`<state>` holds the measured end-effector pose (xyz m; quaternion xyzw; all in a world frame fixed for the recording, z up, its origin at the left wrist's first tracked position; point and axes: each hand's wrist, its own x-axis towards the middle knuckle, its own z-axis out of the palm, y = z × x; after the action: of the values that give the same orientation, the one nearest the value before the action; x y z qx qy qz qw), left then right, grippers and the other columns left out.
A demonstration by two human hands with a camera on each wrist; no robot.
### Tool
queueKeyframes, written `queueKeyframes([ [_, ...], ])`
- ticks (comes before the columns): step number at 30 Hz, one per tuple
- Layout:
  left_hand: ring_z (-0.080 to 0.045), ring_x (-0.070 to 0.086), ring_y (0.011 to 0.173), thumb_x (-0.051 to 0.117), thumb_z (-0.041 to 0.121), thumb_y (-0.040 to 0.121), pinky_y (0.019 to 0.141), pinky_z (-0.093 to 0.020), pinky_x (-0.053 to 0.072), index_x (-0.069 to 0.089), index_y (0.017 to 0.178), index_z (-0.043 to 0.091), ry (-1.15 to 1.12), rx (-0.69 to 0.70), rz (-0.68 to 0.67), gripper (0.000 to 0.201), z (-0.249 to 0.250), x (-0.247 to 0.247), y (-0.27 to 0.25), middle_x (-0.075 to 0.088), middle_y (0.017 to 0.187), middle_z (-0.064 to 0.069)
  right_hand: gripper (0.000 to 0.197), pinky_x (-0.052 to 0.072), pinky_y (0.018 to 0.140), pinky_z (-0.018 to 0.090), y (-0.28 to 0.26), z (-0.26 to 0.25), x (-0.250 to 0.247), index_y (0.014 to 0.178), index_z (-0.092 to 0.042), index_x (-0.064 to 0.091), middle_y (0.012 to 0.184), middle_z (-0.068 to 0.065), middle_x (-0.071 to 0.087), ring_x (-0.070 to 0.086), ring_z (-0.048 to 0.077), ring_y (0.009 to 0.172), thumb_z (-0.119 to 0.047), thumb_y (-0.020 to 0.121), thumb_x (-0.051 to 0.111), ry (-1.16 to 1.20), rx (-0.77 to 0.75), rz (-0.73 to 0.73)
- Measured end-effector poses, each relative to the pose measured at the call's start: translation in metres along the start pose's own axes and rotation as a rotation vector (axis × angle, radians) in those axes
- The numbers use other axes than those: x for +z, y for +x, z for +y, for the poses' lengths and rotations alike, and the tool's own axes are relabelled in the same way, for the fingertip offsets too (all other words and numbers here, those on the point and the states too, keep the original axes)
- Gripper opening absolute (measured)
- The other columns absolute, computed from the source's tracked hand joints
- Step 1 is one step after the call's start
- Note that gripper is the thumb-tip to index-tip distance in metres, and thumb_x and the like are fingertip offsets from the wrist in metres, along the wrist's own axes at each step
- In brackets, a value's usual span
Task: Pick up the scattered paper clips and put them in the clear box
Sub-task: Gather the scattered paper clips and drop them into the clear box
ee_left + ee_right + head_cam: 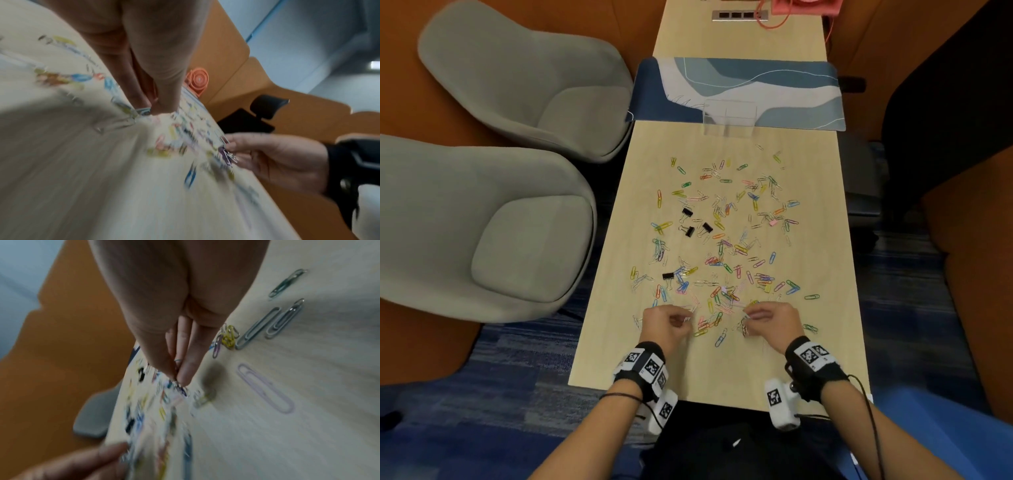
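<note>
Coloured and silver paper clips (722,240) lie scattered over the light wooden table (722,370). The clear box (729,116) stands at the far end, half on a blue mat. Both hands are low at the near edge of the scatter. My left hand (686,320) pinches a clip at its fingertips (162,108) against the table. My right hand (745,317) holds a small bunch of clips (228,155) in its curled fingers, with thumb and fingers (185,376) pinched together. Both wrist views are blurred by motion.
Several black binder clips (690,231) lie among the paper clips. Two grey chairs (482,222) stand left of the table. The blue patterned mat (791,89) crosses the table's far part. Beyond it are a power outlet (739,15) and a pink fan (804,7).
</note>
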<state>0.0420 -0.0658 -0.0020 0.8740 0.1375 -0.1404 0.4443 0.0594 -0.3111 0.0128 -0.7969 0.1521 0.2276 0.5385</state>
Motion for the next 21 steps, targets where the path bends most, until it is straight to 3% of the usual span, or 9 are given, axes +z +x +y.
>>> queueKeyframes([
  [3,-0.010,0.071,0.078,0.079,0.002,0.073,0.075,-0.018,0.058,0.080,0.084,0.019,-0.115,-0.003,0.015,0.020,0.027,-0.017,0.004,0.076,0.081,0.005,0.023,0.059,0.068,0.026,0.004,-0.021,-0.022,0.096,-0.002,0.071,0.093,0.023,0.072,0.071,0.026,0.078,0.004,0.075,0.077,0.420,0.104,-0.027],
  [8,-0.016,0.073,0.084,0.077,-0.001,0.074,0.073,-0.028,0.060,0.080,0.090,0.016,-0.356,0.079,0.056,0.023,0.093,-0.051,0.038,0.077,0.087,0.001,0.031,0.059,0.077,0.027,0.031,-0.085,-0.060,0.109,0.006,0.063,0.101,0.022,0.070,0.068,0.026,0.091,0.005,0.079,0.069,0.769,0.044,-0.013],
  [12,-0.013,0.073,0.085,0.078,-0.001,0.076,0.070,-0.017,0.056,0.079,0.092,0.009,-0.458,0.229,0.133,0.019,0.161,-0.078,0.099,0.077,0.089,-0.001,0.023,0.058,0.080,0.027,0.070,-0.156,-0.090,0.105,0.002,0.063,0.100,0.019,0.068,0.067,0.024,0.092,0.008,0.083,0.063,0.859,-0.080,0.076],
  [16,-0.009,0.072,0.082,0.080,0.001,0.075,0.069,-0.019,0.056,0.078,0.094,0.009,-0.518,0.328,0.176,0.020,0.214,-0.098,0.174,0.077,0.088,-0.001,0.020,0.057,0.080,0.025,0.124,-0.219,-0.116,0.099,-0.003,0.066,0.097,0.016,0.070,0.070,0.022,0.090,0.006,0.081,0.067,0.836,-0.212,0.167],
  [21,-0.008,0.072,0.082,0.081,0.009,0.075,0.074,-0.017,0.055,0.079,0.094,0.014,-0.551,0.362,0.238,0.020,0.254,-0.095,0.273,0.077,0.087,0.002,0.020,0.057,0.075,0.022,0.203,-0.270,-0.133,0.100,0.001,0.065,0.092,0.016,0.069,0.070,0.021,0.081,0.008,0.081,0.067,0.822,-0.243,0.243],
])
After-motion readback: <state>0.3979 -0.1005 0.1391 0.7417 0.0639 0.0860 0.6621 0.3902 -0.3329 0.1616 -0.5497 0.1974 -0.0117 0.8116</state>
